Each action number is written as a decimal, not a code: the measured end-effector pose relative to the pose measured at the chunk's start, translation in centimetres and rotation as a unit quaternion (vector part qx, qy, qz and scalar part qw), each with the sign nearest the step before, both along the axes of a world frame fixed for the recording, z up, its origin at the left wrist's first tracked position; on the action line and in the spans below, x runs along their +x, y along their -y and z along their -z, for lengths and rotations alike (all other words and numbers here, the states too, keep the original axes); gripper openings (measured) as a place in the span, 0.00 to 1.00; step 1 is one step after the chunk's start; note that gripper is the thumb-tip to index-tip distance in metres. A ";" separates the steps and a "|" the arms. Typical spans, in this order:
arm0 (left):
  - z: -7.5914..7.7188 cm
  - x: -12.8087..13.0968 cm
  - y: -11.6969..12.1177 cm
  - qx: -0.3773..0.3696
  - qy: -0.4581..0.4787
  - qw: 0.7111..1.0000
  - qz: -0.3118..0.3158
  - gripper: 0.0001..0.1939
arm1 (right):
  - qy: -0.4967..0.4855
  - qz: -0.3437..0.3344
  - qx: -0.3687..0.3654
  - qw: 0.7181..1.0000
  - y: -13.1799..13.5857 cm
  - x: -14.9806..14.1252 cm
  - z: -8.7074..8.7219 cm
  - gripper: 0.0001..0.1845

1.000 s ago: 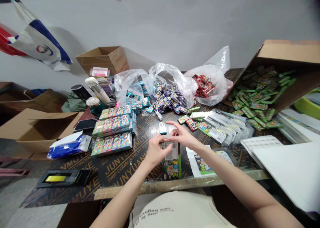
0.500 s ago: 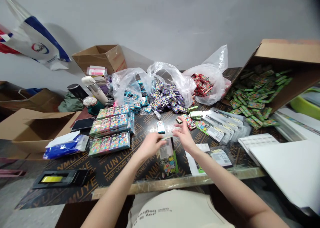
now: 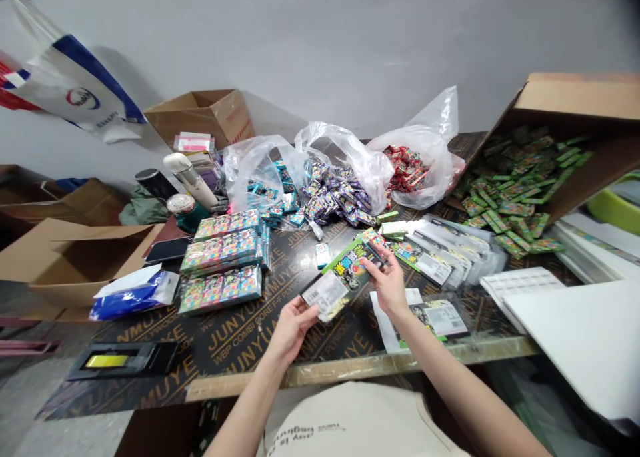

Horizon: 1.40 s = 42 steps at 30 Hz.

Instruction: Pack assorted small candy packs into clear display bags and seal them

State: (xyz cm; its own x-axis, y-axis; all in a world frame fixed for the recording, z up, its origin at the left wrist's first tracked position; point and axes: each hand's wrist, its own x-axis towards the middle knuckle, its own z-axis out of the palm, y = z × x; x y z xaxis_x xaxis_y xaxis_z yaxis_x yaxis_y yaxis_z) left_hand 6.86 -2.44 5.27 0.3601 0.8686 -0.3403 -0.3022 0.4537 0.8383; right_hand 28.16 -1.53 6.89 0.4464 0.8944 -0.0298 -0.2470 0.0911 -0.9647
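Observation:
Between my two hands, tilted above the tabletop, is a printed card in a clear sleeve (image 3: 345, 277), black and green with colourful lettering and a white label. The fingers of my left hand (image 3: 291, 323) pinch its lower left end. At the upper right end, my right hand (image 3: 389, 280) grips it with the thumb across its face. Just behind the card, a small blue-and-white packet (image 3: 323, 255) lies on the table. Beyond my right hand, a fan of similar sleeved cards (image 3: 445, 250) is spread out. Nearer me, another printed card (image 3: 443, 317) rests on white paper.
Stacks of wrapped colourful packs (image 3: 220, 287) stand at left, near a tape dispenser (image 3: 125, 360). Plastic bags hold purple packets (image 3: 333, 197) and red packets (image 3: 405, 168). A tipped cardboard box (image 3: 575, 107) spills green packets at right. White sheets (image 3: 575, 337) lie near the right edge.
The sleeved card, earlier flat on the table beneath my hands, is now raised and tilted between them. Both hands have closed on its ends. The small blue-and-white packet stays on the table.

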 end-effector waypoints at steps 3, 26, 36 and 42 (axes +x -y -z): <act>0.1 -0.1 0.3 0.037 -0.080 0.995 0.048 0.21 | 0.049 -0.075 0.027 0.996 -0.2 0.6 -1.2 0.31; -5.5 1.5 -3.0 0.351 -0.297 0.887 0.045 0.07 | 0.136 -0.189 0.027 0.972 0.9 -1.4 -2.3 0.18; -5.9 1.5 -2.6 0.503 -0.360 0.778 0.109 0.11 | 0.397 -0.135 0.175 0.891 3.4 -0.2 -1.0 0.19; -5.2 1.2 -2.6 0.541 -0.367 0.745 0.130 0.14 | 0.411 -0.149 0.191 0.879 3.4 0.0 -0.5 0.17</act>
State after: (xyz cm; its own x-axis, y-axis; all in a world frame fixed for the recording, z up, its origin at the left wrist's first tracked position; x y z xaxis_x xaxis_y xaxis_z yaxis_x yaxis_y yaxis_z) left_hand 8.03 0.19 10.43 0.6262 0.7108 0.3204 0.3989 -0.6452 0.6516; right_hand 28.13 -4.90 7.42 -0.0781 0.8501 0.5207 0.4512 0.4959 -0.7420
